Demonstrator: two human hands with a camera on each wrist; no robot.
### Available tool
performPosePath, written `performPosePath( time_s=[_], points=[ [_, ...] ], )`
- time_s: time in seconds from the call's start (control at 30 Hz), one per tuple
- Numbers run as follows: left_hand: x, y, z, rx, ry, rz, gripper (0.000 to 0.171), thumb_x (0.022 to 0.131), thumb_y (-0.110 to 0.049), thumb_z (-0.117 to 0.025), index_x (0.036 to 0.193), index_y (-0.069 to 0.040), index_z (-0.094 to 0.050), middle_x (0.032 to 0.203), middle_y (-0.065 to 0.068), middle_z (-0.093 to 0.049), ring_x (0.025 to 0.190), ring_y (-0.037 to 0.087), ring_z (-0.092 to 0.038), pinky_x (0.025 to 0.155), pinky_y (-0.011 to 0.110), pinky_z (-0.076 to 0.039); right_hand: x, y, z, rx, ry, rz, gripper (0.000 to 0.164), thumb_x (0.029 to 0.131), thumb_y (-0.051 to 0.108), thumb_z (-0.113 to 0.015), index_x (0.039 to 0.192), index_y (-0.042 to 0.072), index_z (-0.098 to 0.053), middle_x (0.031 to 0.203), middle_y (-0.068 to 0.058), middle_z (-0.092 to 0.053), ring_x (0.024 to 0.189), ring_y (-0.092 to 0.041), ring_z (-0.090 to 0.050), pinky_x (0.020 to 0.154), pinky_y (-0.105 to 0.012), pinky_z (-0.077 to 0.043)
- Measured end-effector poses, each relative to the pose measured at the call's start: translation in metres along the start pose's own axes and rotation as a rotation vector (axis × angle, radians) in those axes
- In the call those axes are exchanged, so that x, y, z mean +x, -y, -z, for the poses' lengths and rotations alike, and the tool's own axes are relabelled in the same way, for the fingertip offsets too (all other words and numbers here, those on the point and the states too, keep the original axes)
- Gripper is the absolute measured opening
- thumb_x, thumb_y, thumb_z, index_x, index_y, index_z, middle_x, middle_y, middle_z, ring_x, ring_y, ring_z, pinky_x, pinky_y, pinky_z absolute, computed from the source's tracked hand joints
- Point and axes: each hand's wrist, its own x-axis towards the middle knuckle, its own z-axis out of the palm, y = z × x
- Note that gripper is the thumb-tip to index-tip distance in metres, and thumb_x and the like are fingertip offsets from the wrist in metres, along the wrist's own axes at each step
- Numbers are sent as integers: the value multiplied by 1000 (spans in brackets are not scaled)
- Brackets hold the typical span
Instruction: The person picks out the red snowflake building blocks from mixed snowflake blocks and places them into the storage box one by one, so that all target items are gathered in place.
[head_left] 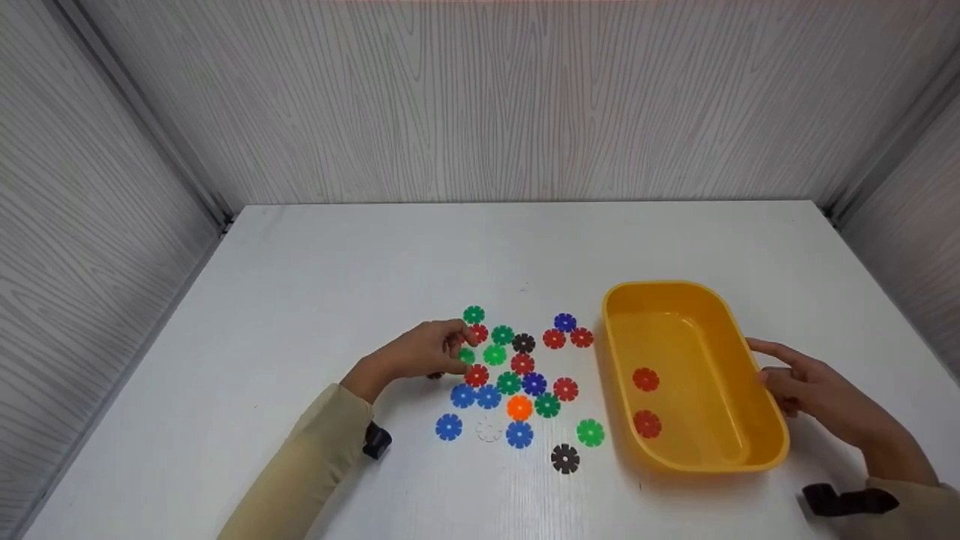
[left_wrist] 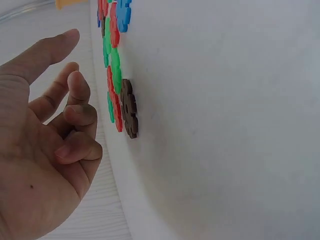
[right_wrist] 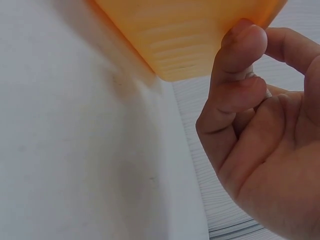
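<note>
Left fingers (head_left: 448,328) — near scattered discs (head_left: 517,360)

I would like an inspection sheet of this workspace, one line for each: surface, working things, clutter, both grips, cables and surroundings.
Surface: white table, flat, with a few small marks.
Working things: round, notched, flat plastic-looking discs in several colours lie loose, left of a yellow, rounded-rectangular, plastic-looking tub; two red discs lie inside it.
Clutter: nothing seen.
Left grip: bare hand at the left side of the loose discs, thumb and forefinger parted; no held disc is seen.
Right grip: bare hand, fingertips at the tub's outer right wall.
Cables: nothing seen.
Surroundings: pale grey panels with a wood-grain pattern, behind and on both sides.
</note>
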Motion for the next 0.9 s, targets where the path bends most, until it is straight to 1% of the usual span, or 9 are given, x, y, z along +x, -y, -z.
performPosePath(
  time_s=[0.1,0.2,0.3,0.4,0.53,0.6,0.73,0.9],
  points=[
    [0,-1,-4,49,6,22,33,80,-21,-76,110,-18,-62,81,2,-53,74,17,-51,65,26,-46,0,0,1,8,16,17,51,105,20,-39,151,8,-24,68,0,-47,61,-28,-41,54,-34,-38],
    [1,-3,-8,120,8,38,32,79,-24,-78,107,-20,-64,81,1,-53,78,17,-50,69,28,-45,0,0,1,8,25,23,50,105,20,-39,151,8,-25,68,0,-47,61,-28,-42,54,-32,-39],
    [2,-4,-11,180,11,43,29,78,-26,-78,105,-21,-67,83,0,-55,83,18,-51,74,31,-47,0,0,1,7,22,14,51,105,20,-40,151,8,-24,68,1,-48,61,-28,-42,55,-32,-40],
    [4,-5,-11,210,10,42,26,79,-26,-78,104,-22,-69,87,0,-57,86,18,-52,79,34,-49,0,0,1,10,18,6,51,105,21,-40,152,8,-24,68,2,-48,60,-27,-42,54,-31,-40],
    [6,-7,-12,215,8,55,24,79,-25,-78,102,-23,-70,89,0,-59,88,18,-52,82,36,-50,-1,0,2,6,14,11,52,105,22,-40,152,7,-23,68,1,-47,60,-28,-40,54,-32,-39],
    [6,-9,-11,210,9,69,23,78,-25,-79,100,-23,-71,91,0,-60,88,18,-53,82,36,-50,-1,1,1,2,11,17,52,105,21,-39,151,4,-22,67,0,-47,60,-29,-39,54,-33,-38],
    [6,-14,-11,188,15,112,21,78,-24,-79,98,-22,-72,98,0,-62,91,18,-54,84,37,-52,0,1,1,0,14,25,53,105,20,-39,151,1,-21,67,-1,-46,60,-30,-38,54,-34,-37],
    [6,-21,-11,150,35,164,22,78,-22,-79,97,-19,-70,101,1,-62,91,20,-56,83,36,-53,-1,1,1,-3,13,21,51,105,20,-39,151,4,-23,67,0,-47,60,-29,-40,54,-33,-38]
  ],
)
